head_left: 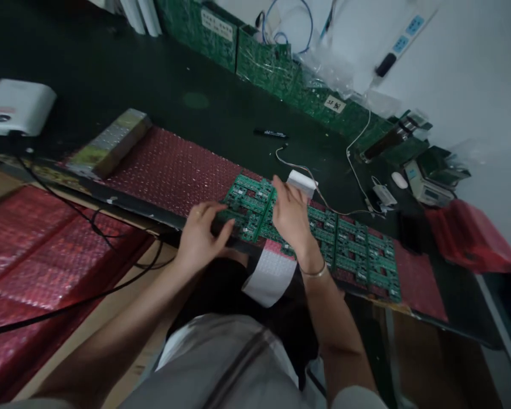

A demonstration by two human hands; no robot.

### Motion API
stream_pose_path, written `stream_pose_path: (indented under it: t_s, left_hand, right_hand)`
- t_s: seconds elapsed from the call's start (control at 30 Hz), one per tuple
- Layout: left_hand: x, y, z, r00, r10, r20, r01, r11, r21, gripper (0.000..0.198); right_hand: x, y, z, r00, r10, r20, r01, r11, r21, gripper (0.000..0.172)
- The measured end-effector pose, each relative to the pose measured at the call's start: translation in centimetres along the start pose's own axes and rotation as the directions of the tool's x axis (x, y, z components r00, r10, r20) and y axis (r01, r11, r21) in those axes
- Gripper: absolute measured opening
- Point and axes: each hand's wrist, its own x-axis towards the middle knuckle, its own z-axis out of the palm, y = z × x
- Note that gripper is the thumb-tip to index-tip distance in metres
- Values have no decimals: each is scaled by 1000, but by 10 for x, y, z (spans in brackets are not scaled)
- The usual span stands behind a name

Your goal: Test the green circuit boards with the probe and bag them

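A row of green circuit boards (352,247) lies along the front of the dark bench. At the row's left end, my left hand (201,232) rests with curved fingers on the board edge, thumb and fingers apart. My right hand (291,215) is stretched out over the boards left of the middle, its fingertips pointing away from me; what lies under it is hidden. A white strip of labels (271,276) hangs over the bench's front edge below my right hand. Beyond that hand sits a white paper roll (303,182).
Red bubble wrap (174,167) lies under the boards. A wrapped bar-shaped bundle (111,145) and a white device (19,108) stand to the left. Behind are a black marker (271,134), a thin cable (300,169) and stacked green boards (266,62). A dark phone (409,232) lies right.
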Motion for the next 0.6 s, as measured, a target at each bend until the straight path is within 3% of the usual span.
stream_pose_path:
  t_s: [0.03, 0.1, 0.2, 0.27, 0.37, 0.43, 0.5, 0.6]
  left_hand:
    - [10, -4, -1, 1000, -11, 16, 10, 998, 62, 36]
    - [20, -10, 2, 998, -21, 65, 11, 987, 161, 46]
    - [22, -11, 12, 991, -9, 137, -23, 971, 237, 59]
    - [20, -6, 18, 987, -8, 163, -33, 968, 249, 64]
    - [19, 5, 25, 988, -20, 155, -23, 962, 273, 74]
    - [20, 17, 30, 993, 12, 121, -46, 958, 282, 81]
    - [23, 38, 40, 987, 102, 123, -128, 964, 232, 81]
    - [29, 88, 70, 910, 320, 263, -344, 937, 52, 68]
  right_hand:
    - [-19, 3, -8, 993, 82, -80, -77, 995, 65, 54]
    - [-67, 12, -21, 936, 272, -225, -234, 955, 182, 46]
    - [-145, 38, -37, 773, 528, -353, -482, 849, 215, 34]
    - [-189, 67, -49, 723, 584, -368, -584, 802, 125, 33]
    - [-238, 122, -76, 702, 593, -394, -650, 760, -16, 38]
    - [-261, 161, -99, 672, 619, -407, -701, 708, -81, 42]
    - [-278, 199, -124, 594, 695, -406, -792, 594, -142, 45]
    - [-289, 246, -152, 456, 802, -386, -890, 414, -190, 47]
